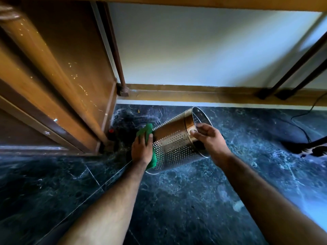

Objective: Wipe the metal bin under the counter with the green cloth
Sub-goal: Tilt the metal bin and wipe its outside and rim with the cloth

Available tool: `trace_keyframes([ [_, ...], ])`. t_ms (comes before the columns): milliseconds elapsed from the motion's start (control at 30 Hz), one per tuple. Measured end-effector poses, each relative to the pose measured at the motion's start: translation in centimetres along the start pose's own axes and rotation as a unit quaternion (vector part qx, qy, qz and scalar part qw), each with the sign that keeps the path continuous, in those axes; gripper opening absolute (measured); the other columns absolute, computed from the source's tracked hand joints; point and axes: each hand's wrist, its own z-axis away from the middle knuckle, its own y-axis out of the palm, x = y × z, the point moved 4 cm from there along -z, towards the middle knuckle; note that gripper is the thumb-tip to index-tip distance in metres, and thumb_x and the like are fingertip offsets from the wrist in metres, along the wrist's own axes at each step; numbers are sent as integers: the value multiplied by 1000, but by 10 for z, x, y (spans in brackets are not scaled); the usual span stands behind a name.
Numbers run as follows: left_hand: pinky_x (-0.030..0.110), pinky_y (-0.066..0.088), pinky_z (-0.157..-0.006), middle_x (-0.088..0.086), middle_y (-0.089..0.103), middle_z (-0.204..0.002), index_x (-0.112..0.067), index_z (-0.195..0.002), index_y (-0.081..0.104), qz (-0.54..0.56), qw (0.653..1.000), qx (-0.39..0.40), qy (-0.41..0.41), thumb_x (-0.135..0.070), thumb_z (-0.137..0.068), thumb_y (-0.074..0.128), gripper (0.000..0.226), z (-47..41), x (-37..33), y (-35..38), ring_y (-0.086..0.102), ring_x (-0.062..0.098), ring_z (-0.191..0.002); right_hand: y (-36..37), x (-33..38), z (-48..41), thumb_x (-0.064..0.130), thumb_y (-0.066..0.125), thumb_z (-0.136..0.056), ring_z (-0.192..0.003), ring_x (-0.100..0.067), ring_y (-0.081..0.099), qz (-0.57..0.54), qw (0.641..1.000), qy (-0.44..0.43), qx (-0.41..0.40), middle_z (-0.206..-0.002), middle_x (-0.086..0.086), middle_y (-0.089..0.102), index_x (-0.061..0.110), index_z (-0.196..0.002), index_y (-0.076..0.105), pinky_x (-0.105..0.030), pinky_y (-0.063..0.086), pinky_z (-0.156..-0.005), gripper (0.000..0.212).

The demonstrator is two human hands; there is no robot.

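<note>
A perforated metal bin (174,140) is tipped on its side just above the dark marble floor, its open rim facing right and away. My right hand (208,138) grips that rim, thumb on the outer wall. My left hand (142,148) presses a green cloth (146,131) against the bin's base end at the left. The cloth pokes out above and below my fingers. Both forearms reach in from the bottom of the view.
A wooden cabinet (58,82) stands at the left, close to the bin's base. A white wall with a wooden skirting (194,93) runs behind. Dark metal legs (290,75) slant at the right, and a black cable (300,124) trails over the floor (177,200).
</note>
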Motion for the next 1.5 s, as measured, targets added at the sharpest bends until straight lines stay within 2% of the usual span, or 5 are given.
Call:
trace_keyframes([
  [300, 20, 40, -51, -8, 67, -86, -26, -112, 67, 156, 972, 36, 172, -64, -97, 31, 55, 22, -161, -1, 63, 8, -65, 4, 16, 6, -10, 64, -88, -81, -15, 73, 33, 994, -7, 104, -98, -10, 78, -8, -112, 64, -22, 57, -73, 24],
  [533, 41, 45, -108, 7, 54, -151, -19, -149, 47, 19, 976, 35, 214, -42, -104, 40, 51, 39, -59, 22, 56, 26, -133, -21, 5, -3, 11, 77, -83, -67, -23, 64, 79, 990, 31, -117, -77, -4, 73, 6, -93, 76, -36, 54, -64, 10],
  [833, 26, 54, -62, -5, 72, -121, -38, -138, 54, 33, 988, 64, 138, -66, -97, 30, 55, 12, -116, 15, 67, 14, -81, -10, -4, -5, 10, 72, -88, -69, -25, 67, -3, 998, 34, -58, -82, -13, 73, 9, -87, 73, -32, 55, -63, 2],
  [1067, 39, 44, -111, 11, 54, -150, -15, -148, 49, 24, 943, 36, 329, -42, -100, 50, 55, 51, -157, 13, 53, 27, -134, -2, -9, 0, -14, 56, -83, -69, -24, 70, 9, 999, 34, 24, -87, -14, 76, 1, -100, 70, -31, 57, -64, 26],
  [1500, 42, 54, -95, 16, 65, -131, -18, -136, 59, -18, 998, 45, 48, -48, -101, 38, 50, -6, -93, 8, 64, 36, -114, 0, -20, 8, 5, 66, -92, -70, -22, 72, -93, 993, 52, -52, -89, -12, 76, 12, -96, 73, -30, 57, -56, 10],
])
